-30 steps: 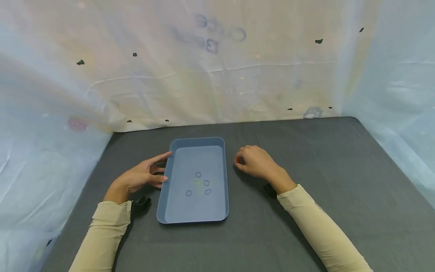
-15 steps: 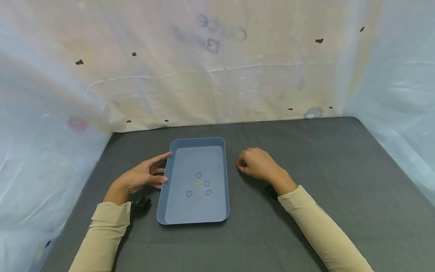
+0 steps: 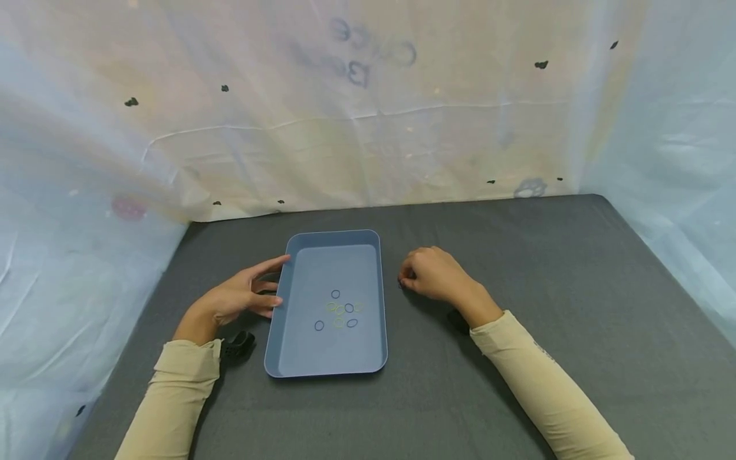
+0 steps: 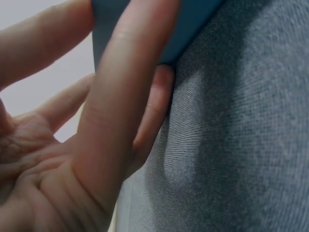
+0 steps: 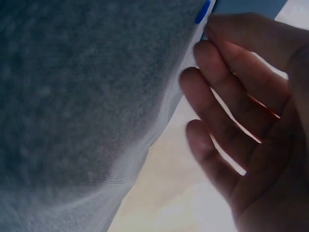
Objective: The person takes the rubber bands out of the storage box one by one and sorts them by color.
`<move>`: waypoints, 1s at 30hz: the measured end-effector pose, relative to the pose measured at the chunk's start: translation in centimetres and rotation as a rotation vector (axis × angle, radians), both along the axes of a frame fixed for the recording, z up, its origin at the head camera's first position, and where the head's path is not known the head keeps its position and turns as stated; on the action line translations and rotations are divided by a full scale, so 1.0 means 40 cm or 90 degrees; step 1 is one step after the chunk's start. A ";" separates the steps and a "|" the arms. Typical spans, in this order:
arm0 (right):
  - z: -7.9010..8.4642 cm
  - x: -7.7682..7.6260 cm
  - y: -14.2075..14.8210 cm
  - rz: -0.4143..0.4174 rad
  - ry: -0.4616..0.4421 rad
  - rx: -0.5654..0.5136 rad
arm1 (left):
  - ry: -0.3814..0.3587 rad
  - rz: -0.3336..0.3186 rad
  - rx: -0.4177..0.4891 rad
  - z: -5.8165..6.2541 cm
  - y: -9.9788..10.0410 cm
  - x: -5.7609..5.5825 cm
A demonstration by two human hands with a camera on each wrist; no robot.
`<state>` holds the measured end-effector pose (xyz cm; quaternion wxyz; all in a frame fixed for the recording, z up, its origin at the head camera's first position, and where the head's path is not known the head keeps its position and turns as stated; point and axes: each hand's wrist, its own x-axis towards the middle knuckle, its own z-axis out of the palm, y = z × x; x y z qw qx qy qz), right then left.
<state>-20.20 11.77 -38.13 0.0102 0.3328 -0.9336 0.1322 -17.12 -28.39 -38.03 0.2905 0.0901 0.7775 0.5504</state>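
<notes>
A blue-grey tray [image 3: 313, 358] lies on the dark cloth, left of centre in the head view. On its floor are several thin loops that look like rubber bands, some dark blue [image 3: 319, 326], some yellow [image 3: 338, 322]. My left hand [image 3: 238, 297] touches the tray's left wall with nearly straight fingers and thumb. Right of the tray, my right hand [image 3: 434, 275] is held low over the cloth, thumb and index finger together. The right wrist view shows a bit of a blue rubber band [image 5: 203, 12] at those fingertips; most of it is hidden.
Dark grey cloth [image 3: 517, 268] covers the table around the tray. Pale sheeting [image 3: 402, 153] hangs behind the table and along both sides. A black strap [image 3: 240, 345] sits at my left wrist.
My right hand has shifted slightly right, then slightly back left, staying beside the tray. A small dark bit now shows at its fingertips. The left hand and the tray have stayed put.
</notes>
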 end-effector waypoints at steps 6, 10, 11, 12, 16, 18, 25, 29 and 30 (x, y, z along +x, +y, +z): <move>0.016 0.005 0.006 -0.017 -0.026 -0.039 | 0.003 -0.003 -0.005 -0.009 0.007 -0.004; 0.026 0.010 0.004 -0.018 -0.023 -0.086 | 0.005 0.001 -0.009 -0.016 0.008 -0.008; 0.028 0.013 -0.001 -0.014 -0.017 -0.096 | 0.004 0.003 -0.010 -0.016 0.006 -0.008; 0.031 0.015 -0.008 -0.008 -0.012 -0.106 | 0.003 0.007 -0.012 -0.016 0.004 -0.008; 0.046 0.035 -0.035 0.023 0.000 -0.132 | -0.002 0.012 -0.017 -0.013 0.001 -0.006; 0.051 0.044 -0.046 0.037 0.005 -0.137 | -0.002 0.009 -0.016 -0.010 0.001 -0.005; 0.056 0.065 -0.061 0.066 0.013 -0.149 | 0.007 -0.004 -0.009 -0.001 0.011 -0.008; 0.045 0.067 -0.062 0.080 0.008 -0.157 | 0.013 -0.013 -0.012 -0.006 0.020 -0.015; 0.041 0.066 -0.064 0.085 0.007 -0.159 | 0.014 -0.013 -0.013 -0.008 0.021 -0.017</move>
